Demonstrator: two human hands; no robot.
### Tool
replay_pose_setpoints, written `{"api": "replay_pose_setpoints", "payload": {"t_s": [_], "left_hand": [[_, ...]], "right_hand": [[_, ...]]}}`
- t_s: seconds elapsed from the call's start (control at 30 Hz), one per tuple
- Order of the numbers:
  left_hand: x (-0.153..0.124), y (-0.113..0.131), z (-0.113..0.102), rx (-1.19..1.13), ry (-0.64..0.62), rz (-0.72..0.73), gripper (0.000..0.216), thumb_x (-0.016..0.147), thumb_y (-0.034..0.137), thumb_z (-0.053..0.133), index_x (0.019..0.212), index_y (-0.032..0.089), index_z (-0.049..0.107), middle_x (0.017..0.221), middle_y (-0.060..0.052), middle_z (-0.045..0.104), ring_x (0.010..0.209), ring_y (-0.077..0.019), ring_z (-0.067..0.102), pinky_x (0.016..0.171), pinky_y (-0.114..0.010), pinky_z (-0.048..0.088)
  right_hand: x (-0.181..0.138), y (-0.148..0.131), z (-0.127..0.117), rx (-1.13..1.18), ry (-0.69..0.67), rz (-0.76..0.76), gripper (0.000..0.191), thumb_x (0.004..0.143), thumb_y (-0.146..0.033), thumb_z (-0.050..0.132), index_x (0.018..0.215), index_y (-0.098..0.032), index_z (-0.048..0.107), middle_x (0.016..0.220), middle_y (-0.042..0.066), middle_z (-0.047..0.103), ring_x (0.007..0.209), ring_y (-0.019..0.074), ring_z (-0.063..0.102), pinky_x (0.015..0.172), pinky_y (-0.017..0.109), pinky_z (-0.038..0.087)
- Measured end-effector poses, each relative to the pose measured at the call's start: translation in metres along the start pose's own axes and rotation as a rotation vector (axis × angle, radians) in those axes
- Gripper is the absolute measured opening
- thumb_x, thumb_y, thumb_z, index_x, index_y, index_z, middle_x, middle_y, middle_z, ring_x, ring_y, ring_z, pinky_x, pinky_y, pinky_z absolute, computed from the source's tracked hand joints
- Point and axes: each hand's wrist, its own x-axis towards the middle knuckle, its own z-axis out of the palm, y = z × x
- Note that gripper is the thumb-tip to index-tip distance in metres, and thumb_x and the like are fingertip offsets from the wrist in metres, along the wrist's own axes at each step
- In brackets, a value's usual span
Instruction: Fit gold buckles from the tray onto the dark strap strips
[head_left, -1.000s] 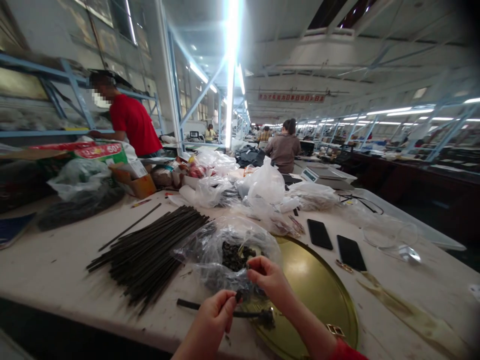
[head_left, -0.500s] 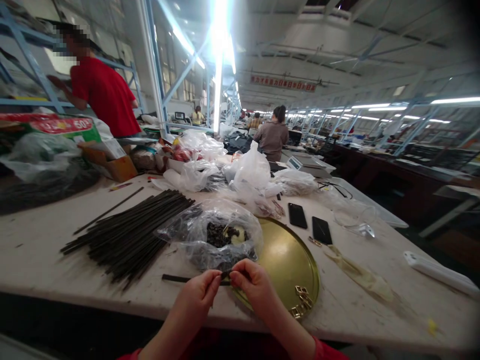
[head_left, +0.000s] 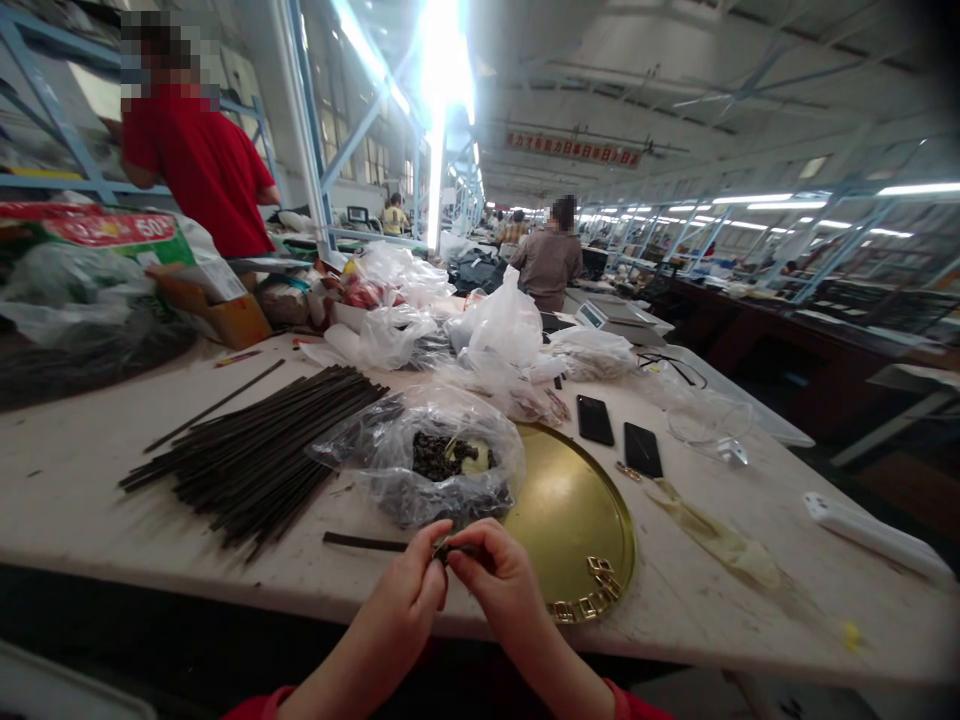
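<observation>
Head view, the work at the near edge of the table [head_left: 82, 510]: a small dark piece [head_left: 444, 550] is held above the surface between the fingertips of both hands, the thumb and forefinger of the left hand [head_left: 409, 590] and of the right hand [head_left: 501, 575] brought together and clamped on it. Fingers cover most of the piece, and what seems to be a pale glint at the left fingertips is too small to identify. Behind the left hand lies a dark strip [head_left: 364, 542], its right end hidden. Just beyond the hands, a clear plastic bag [head_left: 390, 495] stands open around dark scraps [head_left: 435, 455], blurred by the film. At right, partly covered by the bag and the right hand, a brass-coloured tray [head_left: 570, 490] bears small metal frames [head_left: 581, 606] along its near rim. To the left lies a fanned bundle of dark strips [head_left: 277, 440]; to the right, two phones [head_left: 595, 419] lie side by side. Farther back, white plastic bags [head_left: 502, 325] overlap, their contents hard to make out. A person in red [head_left: 199, 165] stands at far left, lower body hidden by the clutter.
</observation>
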Motion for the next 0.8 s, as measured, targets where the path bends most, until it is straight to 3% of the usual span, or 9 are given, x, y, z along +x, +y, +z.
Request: {"api": "replay_pose_setpoints", "payload": {"t_s": [0.1, 0.23, 0.33, 0.43, 0.53, 0.63, 0.73, 0.8], "left_hand": [[-0.003, -0.004, -0.002, -0.039, -0.033, 0.002, 0.045, 0.08, 0.021, 0.033, 0.122, 0.006, 0.042, 0.061, 0.001, 0.054, 0.058, -0.0154, 0.052, 0.061, -0.028, 0.043], [-0.009, -0.006, -0.002, -0.109, -0.11, 0.062, 0.048, 0.083, 0.023, 0.035, 0.13, 0.013, 0.035, 0.076, -0.003, 0.064, 0.07, -0.017, 0.059, 0.073, -0.03, 0.046], [-0.012, -0.005, -0.002, -0.138, -0.162, 0.053, 0.05, 0.083, 0.026, 0.039, 0.131, 0.016, 0.035, 0.104, -0.008, 0.065, 0.096, -0.0203, 0.058, 0.09, -0.031, 0.041], [-0.01, -0.009, -0.001, -0.135, -0.168, 0.013, 0.053, 0.081, 0.026, 0.042, 0.132, 0.014, 0.035, 0.119, -0.01, 0.059, 0.111, -0.0218, 0.052, 0.097, -0.032, 0.036], [-0.007, -0.017, 0.0, -0.124, -0.153, -0.06, 0.058, 0.081, 0.025, 0.041, 0.135, 0.012, 0.026, 0.106, -0.009, 0.066, 0.098, -0.0212, 0.059, 0.087, -0.032, 0.043], [-0.007, -0.022, 0.001, -0.104, -0.153, -0.127, 0.061, 0.081, 0.026, 0.041, 0.136, 0.01, 0.02, 0.076, -0.003, 0.068, 0.064, -0.0172, 0.061, 0.064, -0.028, 0.047], [-0.011, -0.02, 0.002, -0.093, -0.131, -0.126, 0.052, 0.079, 0.028, 0.045, 0.126, 0.009, 0.033, 0.059, 0.004, 0.059, 0.05, -0.0133, 0.054, 0.054, -0.024, 0.043], [-0.016, -0.016, 0.003, -0.107, -0.149, -0.106, 0.041, 0.081, 0.029, 0.044, 0.117, 0.011, 0.042, 0.058, 0.005, 0.056, 0.049, -0.0118, 0.051, 0.052, -0.023, 0.042]], "right_hand": [[-0.004, -0.007, -0.002, 0.086, -0.033, -0.018, 0.027, 0.082, -0.04, 0.05, 0.077, -0.019, 0.066, 0.073, 0.002, 0.053, 0.067, 0.0144, 0.051, 0.063, 0.027, 0.04], [-0.008, -0.007, -0.002, 0.343, -0.018, 0.221, 0.025, 0.075, -0.043, 0.062, 0.08, -0.019, 0.063, 0.067, -0.002, 0.054, 0.061, 0.0111, 0.049, 0.061, 0.024, 0.039], [-0.014, -0.002, 0.002, 0.6, -0.186, 0.387, 0.033, 0.072, -0.04, 0.065, 0.099, -0.02, 0.062, 0.084, 0.001, 0.061, 0.071, 0.0128, 0.055, 0.069, 0.026, 0.042], [-0.022, 0.0, 0.006, 0.638, -0.272, 0.38, 0.033, 0.076, -0.042, 0.061, 0.101, -0.021, 0.064, 0.089, 0.004, 0.065, 0.081, 0.0163, 0.058, 0.078, 0.031, 0.043], [-0.029, 0.0, 0.009, 0.482, -0.167, 0.226, 0.031, 0.073, -0.043, 0.063, 0.097, -0.023, 0.067, 0.098, 0.004, 0.064, 0.093, 0.0194, 0.056, 0.086, 0.032, 0.04], [-0.033, 0.002, 0.012, 0.41, -0.088, 0.188, 0.03, 0.072, -0.043, 0.064, 0.094, -0.023, 0.067, 0.094, 0.003, 0.064, 0.088, 0.0194, 0.056, 0.08, 0.031, 0.043], [-0.034, 0.004, 0.012, 0.411, -0.035, 0.233, 0.028, 0.071, -0.042, 0.065, 0.09, -0.02, 0.066, 0.081, 0.002, 0.061, 0.074, 0.0158, 0.055, 0.068, 0.027, 0.044], [-0.033, 0.005, 0.01, 0.422, 0.009, 0.248, 0.027, 0.072, -0.042, 0.064, 0.086, -0.019, 0.063, 0.074, 0.0, 0.058, 0.068, 0.0136, 0.053, 0.064, 0.025, 0.042]]}}
